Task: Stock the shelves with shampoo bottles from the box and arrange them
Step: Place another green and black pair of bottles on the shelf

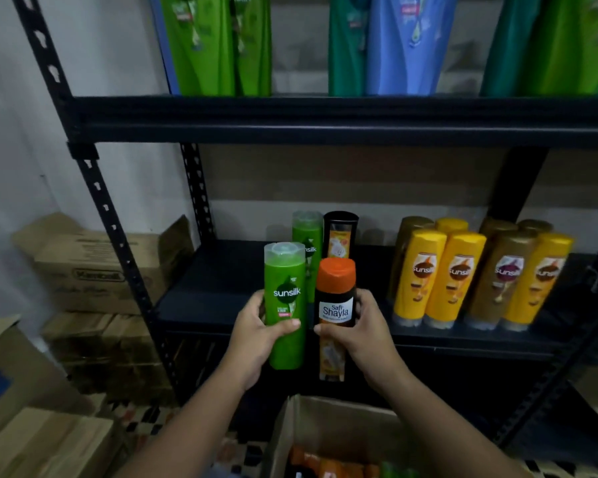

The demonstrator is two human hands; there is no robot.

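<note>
My left hand (256,334) grips a green Sunsilk bottle (285,294) upright, in front of the middle shelf (208,298). Beside it, my right hand (361,334) holds a black Safi Shayla bottle with an orange cap (335,305). Both bottles hang at the shelf's front edge, close together. Behind them on the shelf stand another green Sunsilk bottle (308,236) and a black bottle with a black cap (340,234). The open cardboard box (290,432) sits below my arms, with orange and green bottles inside.
Several yellow and gold Sunsilk bottles (477,277) fill the shelf's right side. The upper shelf (325,119) carries large green and blue bottles (218,46). Stacked cardboard boxes (94,267) stand left of the black rack post (118,243).
</note>
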